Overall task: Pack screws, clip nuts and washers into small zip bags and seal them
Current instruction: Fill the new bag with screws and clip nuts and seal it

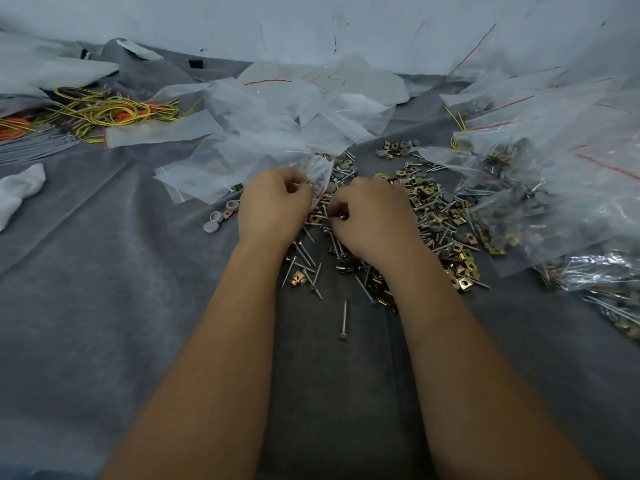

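Two bare forearms enter from six o'clock and run up toward twelve, narrowing to the wrists. No sleeves, gloves, watch, rings or bracelets show on either arm. The left hand (273,206) and right hand (372,216) are both bare, seen from the back, with knuckles and short fingers showing.

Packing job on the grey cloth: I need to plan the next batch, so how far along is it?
Done: filled zip bags are heaped at the right. In hand: the left hand pinches a small bag open while the right hand picks from the loose screws and clip nuts. Left: that pile remains large, and many empty bags wait behind it.
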Demonstrator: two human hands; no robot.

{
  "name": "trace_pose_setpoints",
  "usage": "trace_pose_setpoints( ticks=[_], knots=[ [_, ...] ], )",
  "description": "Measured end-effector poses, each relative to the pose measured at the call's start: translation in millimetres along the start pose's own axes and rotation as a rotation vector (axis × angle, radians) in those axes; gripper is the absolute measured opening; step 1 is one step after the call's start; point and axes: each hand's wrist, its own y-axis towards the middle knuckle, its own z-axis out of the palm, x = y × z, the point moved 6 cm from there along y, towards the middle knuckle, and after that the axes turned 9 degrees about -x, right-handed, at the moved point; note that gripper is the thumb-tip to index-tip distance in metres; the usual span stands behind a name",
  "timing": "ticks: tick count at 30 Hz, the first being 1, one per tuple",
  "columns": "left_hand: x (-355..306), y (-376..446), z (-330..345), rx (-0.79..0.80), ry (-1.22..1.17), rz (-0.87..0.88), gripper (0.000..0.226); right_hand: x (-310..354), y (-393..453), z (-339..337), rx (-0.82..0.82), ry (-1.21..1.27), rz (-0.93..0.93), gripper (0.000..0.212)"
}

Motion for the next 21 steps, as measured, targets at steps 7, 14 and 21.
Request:
trace_pose_setpoints(
  ticks=[7,14,21],
  knots=[
    [2.1,2.9,8.1,-0.029,-0.055,0.035,0.025,-3.5,-1.0,-1.3,0.022,-0.033,0.037,0.012],
    [5.5,6.5,15.4,0.014,0.009,0.041,0.024,2.9,-0.2,4.4,0.057,-0.027,0.001,0.022],
    [1.0,7.0,7.2,-0.09,0.004,0.037,0.031,-1.0,1.6,3.3,-0.009,0.019,0.026,0.015]
  ],
)
